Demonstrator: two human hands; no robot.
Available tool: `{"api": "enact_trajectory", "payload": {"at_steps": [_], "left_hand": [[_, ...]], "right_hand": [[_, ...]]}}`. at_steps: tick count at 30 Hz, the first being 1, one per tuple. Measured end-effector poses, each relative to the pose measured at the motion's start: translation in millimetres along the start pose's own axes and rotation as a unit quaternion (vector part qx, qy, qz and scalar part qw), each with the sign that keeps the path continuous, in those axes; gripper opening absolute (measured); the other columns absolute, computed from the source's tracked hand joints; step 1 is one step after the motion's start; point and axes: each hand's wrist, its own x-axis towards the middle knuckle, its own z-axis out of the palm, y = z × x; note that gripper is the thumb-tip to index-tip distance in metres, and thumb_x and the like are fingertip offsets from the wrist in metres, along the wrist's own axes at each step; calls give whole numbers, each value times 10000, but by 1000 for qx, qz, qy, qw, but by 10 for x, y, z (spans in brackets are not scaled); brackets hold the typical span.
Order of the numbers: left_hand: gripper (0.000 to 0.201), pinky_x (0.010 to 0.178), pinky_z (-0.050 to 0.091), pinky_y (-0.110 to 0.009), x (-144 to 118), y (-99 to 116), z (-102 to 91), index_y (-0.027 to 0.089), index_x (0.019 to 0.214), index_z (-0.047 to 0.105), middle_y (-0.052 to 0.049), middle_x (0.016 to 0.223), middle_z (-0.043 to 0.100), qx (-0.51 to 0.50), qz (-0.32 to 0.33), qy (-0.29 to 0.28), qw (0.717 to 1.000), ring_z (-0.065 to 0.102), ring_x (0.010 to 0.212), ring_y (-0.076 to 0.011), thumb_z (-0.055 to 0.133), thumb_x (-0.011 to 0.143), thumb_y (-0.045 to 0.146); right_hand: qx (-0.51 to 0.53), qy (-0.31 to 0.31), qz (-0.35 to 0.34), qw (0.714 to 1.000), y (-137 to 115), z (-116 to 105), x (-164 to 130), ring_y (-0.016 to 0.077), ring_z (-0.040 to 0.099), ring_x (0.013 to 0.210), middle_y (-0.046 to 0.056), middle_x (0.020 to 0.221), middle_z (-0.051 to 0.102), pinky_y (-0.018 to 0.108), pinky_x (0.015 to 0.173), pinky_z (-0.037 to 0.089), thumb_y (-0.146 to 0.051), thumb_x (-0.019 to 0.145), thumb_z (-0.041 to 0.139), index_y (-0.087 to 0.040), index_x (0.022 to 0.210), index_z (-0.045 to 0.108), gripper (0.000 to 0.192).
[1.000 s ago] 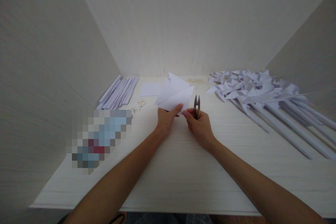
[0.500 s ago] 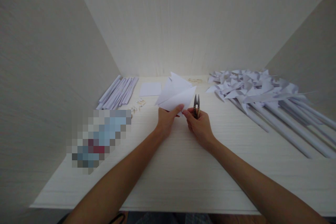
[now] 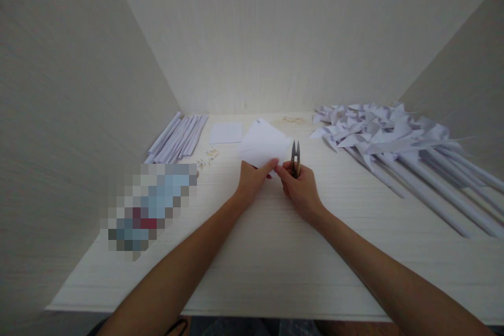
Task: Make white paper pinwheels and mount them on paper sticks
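Note:
My left hand (image 3: 254,178) is closed on the near edge of a white piece of paper (image 3: 263,142), thumb on top and fingers beneath. The paper is raised over the middle of the table, its flaps spread rather flat. My right hand (image 3: 299,184) is closed round a pair of thread snips (image 3: 295,155), their two pointed blades upward and slightly apart. The thumb and forefinger of that hand also meet at the paper's near right corner, beside the left thumb. What they pinch there is too small to make out.
White paper pinwheels (image 3: 366,131) on rolled paper sticks (image 3: 429,184) are heaped at the right. Rolled paper tubes (image 3: 177,139) and a square paper stack (image 3: 226,133) lie at the back left, near small scattered bits (image 3: 207,157). A blurred-out object (image 3: 153,210) is at the left. Walls enclose the table.
The paper's flaps, which stood up in points, now lie flatter and more spread. My left hand has shifted slightly right; the right hand with the snips has hardly moved.

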Motion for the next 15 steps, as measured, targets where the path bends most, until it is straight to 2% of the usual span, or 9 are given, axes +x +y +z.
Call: {"api": "enact_trajectory", "payload": {"at_steps": [5,10,15], "left_hand": [[202,396,404,-187,8,-14,-14,134,645,580,5,582,595,13,27,21,999,522,483,-92,675,564,292],[205,417,399,-189,81,-51,-47,137,651,594,9,581,597,-35,34,114,992,522,481,-85,673,569,308],[201,513,455,-215,137,-30,-59,130,660,603,1,611,626,-114,4,161,980,568,521,-92,679,556,284]], "right_hand": [[33,-28,23,999,-53,2,-25,31,245,327,-109,412,327,191,317,170,-420,645,638,-171,653,494,287],[106,-156,122,974,-147,12,-93,24,172,315,-117,448,255,161,288,100,-565,737,464,-182,734,488,384],[47,-211,189,958,-207,35,-147,27,191,293,-114,413,285,143,278,120,-469,822,382,-192,647,407,328]]}}
